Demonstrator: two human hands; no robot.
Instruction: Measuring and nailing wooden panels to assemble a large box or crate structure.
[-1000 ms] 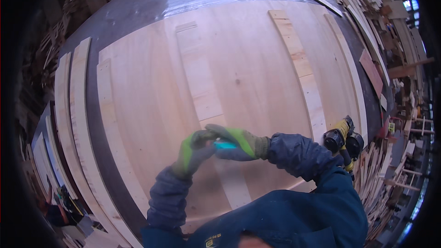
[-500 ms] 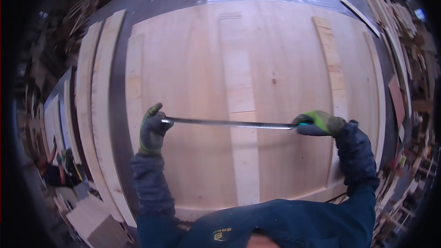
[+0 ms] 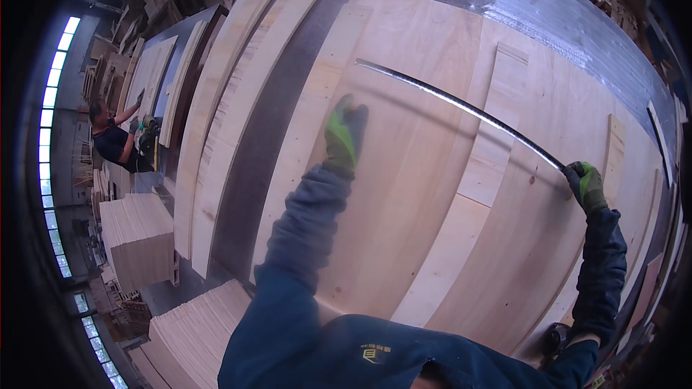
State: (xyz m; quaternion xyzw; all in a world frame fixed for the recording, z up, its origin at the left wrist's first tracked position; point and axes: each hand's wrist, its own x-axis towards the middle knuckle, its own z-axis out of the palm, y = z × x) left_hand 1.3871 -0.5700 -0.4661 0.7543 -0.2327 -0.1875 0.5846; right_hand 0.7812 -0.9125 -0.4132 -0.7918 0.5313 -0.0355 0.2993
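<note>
Head view. Woodworking hall seen from above, with a large plywood panel [image 3: 425, 173] lying on a dark workbench [image 3: 548, 7] and filling most of the field. Several narrow wooden battens lie on the panel: one long batten [image 3: 472, 187] runs lengthwise down its middle, and a shorter one [image 3: 613, 144] sits nearer the right edge. Loose long boards [image 3: 231, 94] lie side by side to the left of the panel, on the dark surface.

A steel measuring tape [image 3: 461, 104] stretches in a curved line across the upper part of the panel, crossing the middle batten. Right hand [image 3: 587, 184], in a green and dark work glove, is closed around the near end of the tape at the right side of the panel. Left hand [image 3: 344, 133], gloved alike, rests flat with fingers together on the panel's left portion, below the tape's far end and apart from it; it holds nothing.

Stacks of cut thin sheets [image 3: 137, 238] stand on the floor at lower left. Another person [image 3: 115, 140] bends over a separate bench at far left, beside a row of windows [image 3: 47, 144].
</note>
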